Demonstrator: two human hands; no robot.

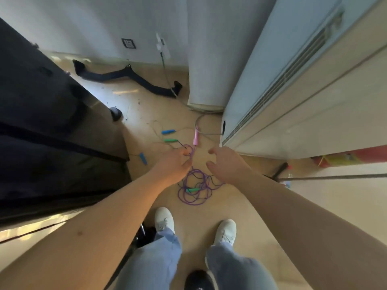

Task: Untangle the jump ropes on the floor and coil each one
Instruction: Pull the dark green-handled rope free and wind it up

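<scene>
left hand (175,166) pinches thin looped purple cord (196,171), right hand's (227,164) fingers spread

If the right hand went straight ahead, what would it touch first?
The right hand would probably meet the purple rope by the pink handle, near the left hand; depth is unclear.

left hand (174,164) pinches purple rope (184,198) just below its pink handle (196,137), right hand (225,164) spread beside it holding nothing, rest of the rope tangled with black rope (216,182) around a green handle (193,189) on the floor (247,208)
</scene>
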